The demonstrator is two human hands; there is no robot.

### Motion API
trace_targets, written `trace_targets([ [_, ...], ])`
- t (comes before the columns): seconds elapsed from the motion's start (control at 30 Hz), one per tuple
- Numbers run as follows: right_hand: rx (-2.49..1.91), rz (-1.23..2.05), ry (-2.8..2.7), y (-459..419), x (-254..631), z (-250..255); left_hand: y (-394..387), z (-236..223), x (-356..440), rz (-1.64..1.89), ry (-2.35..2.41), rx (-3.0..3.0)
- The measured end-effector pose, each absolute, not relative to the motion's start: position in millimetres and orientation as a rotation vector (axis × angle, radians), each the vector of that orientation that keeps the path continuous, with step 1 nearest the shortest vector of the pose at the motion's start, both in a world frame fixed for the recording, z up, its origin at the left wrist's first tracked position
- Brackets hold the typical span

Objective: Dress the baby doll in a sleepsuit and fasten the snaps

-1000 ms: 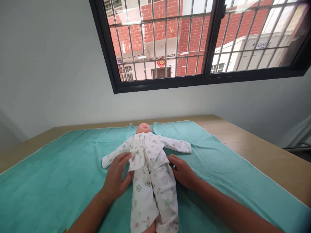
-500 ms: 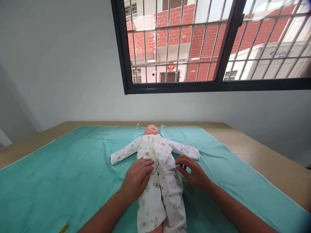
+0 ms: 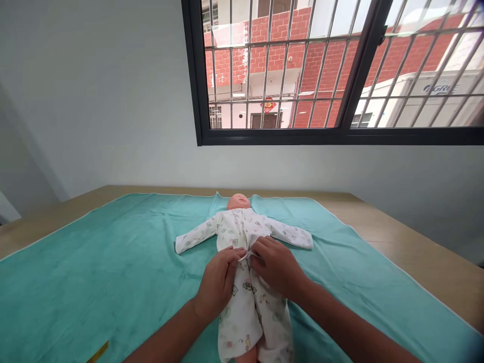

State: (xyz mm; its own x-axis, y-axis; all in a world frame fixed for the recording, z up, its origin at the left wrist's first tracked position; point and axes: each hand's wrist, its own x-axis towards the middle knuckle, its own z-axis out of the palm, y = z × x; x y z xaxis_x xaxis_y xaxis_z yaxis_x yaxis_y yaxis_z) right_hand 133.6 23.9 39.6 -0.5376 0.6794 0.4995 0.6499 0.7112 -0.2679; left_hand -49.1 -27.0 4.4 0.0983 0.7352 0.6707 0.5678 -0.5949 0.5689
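Note:
A baby doll lies on its back, head at the far end, dressed in a white baby romper with small printed figures. Both sleeves stretch out sideways. At the waist, my left hand has thumb and fingers closed on the romper's front edge. Right beside it, my right hand is closed with its fingertips on the cloth of the same front. The exact bit of cloth under the right fingers is hidden. Part of the doll's bare skin shows at the bottom, between the leg parts.
A turquoise cloth lies under the doll and covers most of a wooden table. A yellowish strip rests on the cloth at the lower left. Behind the table stand a pale wall and a barred window.
My right hand has moved left from the romper's side onto its front, closing there. My left hand has gone from lying flat to pinching the front edge. The view has shifted slightly.

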Motion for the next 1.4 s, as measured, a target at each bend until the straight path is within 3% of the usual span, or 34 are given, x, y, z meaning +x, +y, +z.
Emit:
trace_targets([
  [0.13, -0.929, 0.282, -2.195, 23.6, 139.8, 41.1, -23.9, 6.2, -51.8, 1.409, 1.346, 2.279],
  [0.3, -0.839, 0.198, -2.528, 18.5, 140.0, 44.7, -24.0, 5.2, -52.4, 1.407, 1.363, 2.243],
  [0.53, -1.224, 0.208, -2.235, 39.2, 112.3, 65.6, -26.5, 5.5, -53.4, 1.385, 1.341, 2.217],
  [0.77, -1.587, 0.109, -2.367, 57.2, 80.4, 70.0, -24.3, 1.6, -61.8, 1.441, 1.371, 2.315],
  [1.0, -1.389, 0.459, -2.478, 74.9, 101.8, 82.3, -10.5, 14.0, -50.4, 1.330, 1.545, 2.020],
  [1.27, -1.176, 0.882, -2.387, 95.9, 130.0, 65.9, 30.0, 53.1, -25.1, 0.851, 1.946, 2.046],
  [1.4, -1.135, 1.110, -2.228, 103.0, 133.1, 58.0, 46.5, 72.3, -29.2, 0.626, 1.866, 2.005],
])
